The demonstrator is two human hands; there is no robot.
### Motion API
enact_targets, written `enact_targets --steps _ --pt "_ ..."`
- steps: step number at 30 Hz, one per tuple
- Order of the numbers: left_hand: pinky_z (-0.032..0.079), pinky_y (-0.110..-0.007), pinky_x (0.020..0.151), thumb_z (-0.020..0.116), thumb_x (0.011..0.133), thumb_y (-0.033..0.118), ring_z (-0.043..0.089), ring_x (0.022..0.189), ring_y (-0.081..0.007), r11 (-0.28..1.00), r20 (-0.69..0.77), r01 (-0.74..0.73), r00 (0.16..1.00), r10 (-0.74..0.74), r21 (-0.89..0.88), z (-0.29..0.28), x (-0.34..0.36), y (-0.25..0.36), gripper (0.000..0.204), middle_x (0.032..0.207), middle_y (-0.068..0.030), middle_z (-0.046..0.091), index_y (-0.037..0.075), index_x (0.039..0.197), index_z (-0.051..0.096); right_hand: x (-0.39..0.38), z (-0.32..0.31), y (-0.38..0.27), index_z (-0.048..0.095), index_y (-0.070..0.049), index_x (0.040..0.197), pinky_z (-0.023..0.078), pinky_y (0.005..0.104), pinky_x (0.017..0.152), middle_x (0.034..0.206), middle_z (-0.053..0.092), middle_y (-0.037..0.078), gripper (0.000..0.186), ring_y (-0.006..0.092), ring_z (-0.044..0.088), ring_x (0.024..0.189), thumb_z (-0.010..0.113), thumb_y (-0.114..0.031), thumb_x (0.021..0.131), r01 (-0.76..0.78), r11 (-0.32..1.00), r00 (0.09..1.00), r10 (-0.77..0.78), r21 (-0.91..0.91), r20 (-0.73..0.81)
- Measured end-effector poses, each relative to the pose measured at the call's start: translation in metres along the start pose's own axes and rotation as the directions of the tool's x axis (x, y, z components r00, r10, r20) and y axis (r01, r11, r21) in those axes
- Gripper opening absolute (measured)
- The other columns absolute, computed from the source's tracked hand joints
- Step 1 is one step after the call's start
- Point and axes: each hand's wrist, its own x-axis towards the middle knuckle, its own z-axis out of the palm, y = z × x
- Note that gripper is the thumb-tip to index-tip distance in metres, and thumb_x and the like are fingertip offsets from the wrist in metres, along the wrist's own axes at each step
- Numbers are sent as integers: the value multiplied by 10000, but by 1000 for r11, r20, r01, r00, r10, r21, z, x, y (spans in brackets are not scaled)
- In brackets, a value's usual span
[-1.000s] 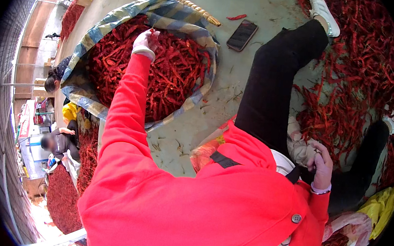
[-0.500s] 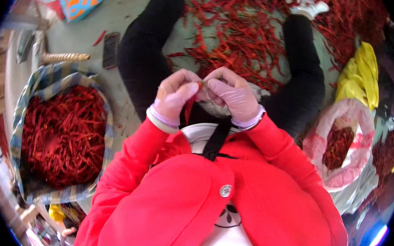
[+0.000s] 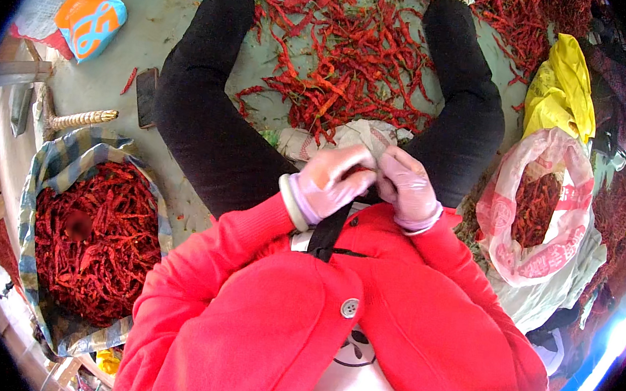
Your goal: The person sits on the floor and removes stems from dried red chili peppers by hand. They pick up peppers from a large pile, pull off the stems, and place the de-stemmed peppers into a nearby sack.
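Observation:
My left hand [image 3: 335, 180] and my right hand [image 3: 408, 190], both in thin pale purple gloves, meet in front of my lap. The fingers of each are bent and pinched together, with the fingertips nearly touching. A trace of dark red shows at the left fingers, but what either hand holds is too hidden to name. Beyond them, loose red dried chillies [image 3: 354, 65] lie spread over the floor between my legs. A crumpled whitish cloth [image 3: 299, 144] lies just past my hands, at the near edge of the chillies.
At left stands a checked sack [image 3: 32, 245] filled with red chillies [image 3: 99, 251]. A dark phone-like slab [image 3: 145, 97] and an orange-blue packet [image 3: 90, 21] lie farther off. To the right are a pink-white bag [image 3: 496, 211] holding chillies and a yellow bag [image 3: 560, 90].
Both hands have shifted right and lower, closer to my body. A red chilli that hung below the left fingers no longer shows. The whole view has also shifted.

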Motion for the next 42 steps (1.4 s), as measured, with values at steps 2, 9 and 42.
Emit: enact_targets --steps 2,9,42 --pt "423 -266 545 540 887 123 511 601 -101 989 91 -106 989 116 -104 12 13 -4 113 655 -45 533 18 846 533 -15 -10 -1 450 -111 708 233 225 435 537 356 -45 267 66 307 458 451 -259 930 -38 977 999 31 212 37" --pt "433 -250 558 546 878 149 521 606 -86 892 484 61 856 184 -448 54 48 -14 134 648 -28 538 39 809 514 -74 -41 -1 409 -128 672 226 236 450 531 348 -36 287 83 301 476 444 -253 929 -58 982 969 98 178 -226" --pt "406 -292 879 673 769 268 552 942 -175 859 131 349 897 -422 375 -172 94 -50 359 1014 -93 619 20 1023 616 117 -28 -30 582 -12 952 454 228 670 849 585 17 163 85 536 740 450 -94 900 349 852 936 -299 -389 185"
